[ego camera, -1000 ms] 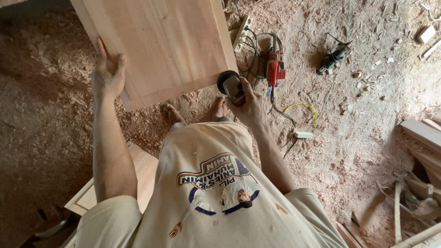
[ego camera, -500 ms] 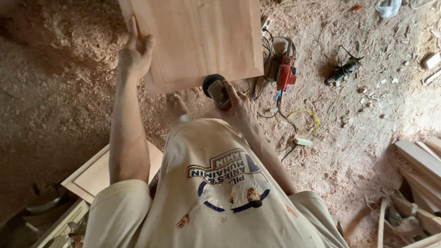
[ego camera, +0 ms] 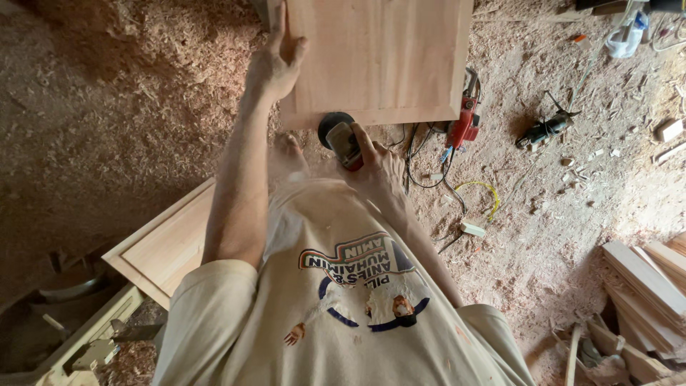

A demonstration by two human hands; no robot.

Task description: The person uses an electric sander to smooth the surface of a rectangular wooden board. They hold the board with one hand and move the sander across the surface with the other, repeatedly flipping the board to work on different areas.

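Note:
A pale wooden panel (ego camera: 379,61) stands upright on the sawdust floor in front of me. My left hand (ego camera: 275,64) grips its left edge, fingers flat against the face. My right hand (ego camera: 379,168) holds a small power tool (ego camera: 340,137) with a round black base and a red body, pressed close to the panel's lower edge. My bare foot (ego camera: 287,154) shows just below the panel, between my arms. My printed beige shirt fills the bottom of the view.
A red power tool (ego camera: 463,125), a black one (ego camera: 547,129) and tangled cables with a yellow loop (ego camera: 482,189) lie on the sawdust to the right. A framed wooden door panel (ego camera: 168,246) lies at left. Stacked planks (ego camera: 647,275) sit at lower right.
The panel has turned from tilted to squarer and now sits further right in the view. My left hand has shifted along its left edge. My right hand keeps the tool at the lower edge.

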